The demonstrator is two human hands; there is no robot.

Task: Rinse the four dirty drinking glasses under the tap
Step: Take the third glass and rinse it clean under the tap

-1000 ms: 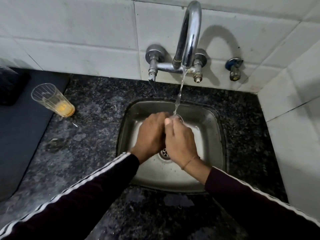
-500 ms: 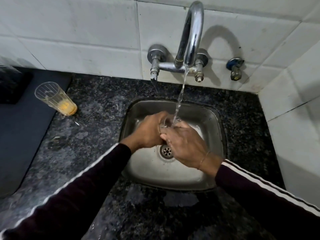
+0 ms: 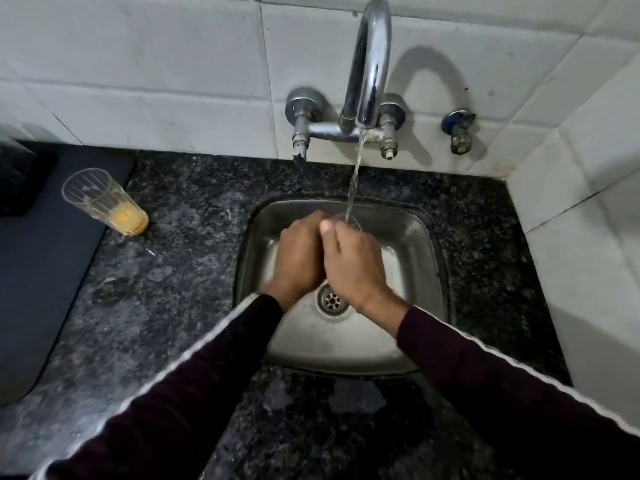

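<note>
Over the steel sink [image 3: 412,344], my left hand [image 3: 299,254] and my right hand [image 3: 355,261] are pressed together around a clear drinking glass [image 3: 351,221]. Only a bit of its rim shows past my fingers. Water runs from the chrome tap [image 3: 369,64] in a thin stream straight onto that rim. A second glass [image 3: 104,202], ribbed and with orange residue at its bottom, stands on the dark counter to the left of the sink, apart from both hands.
Speckled dark granite counter [image 3: 173,289] surrounds the sink. A dark mat [image 3: 41,254] lies at the left, with a black object [image 3: 17,178] at its back. White tiled walls close in behind and on the right, with a small blue-capped valve [image 3: 459,129].
Both hands have drawn back together around the glass after spreading apart half a second ago. The water keeps running. The glass on the counter has not moved.
</note>
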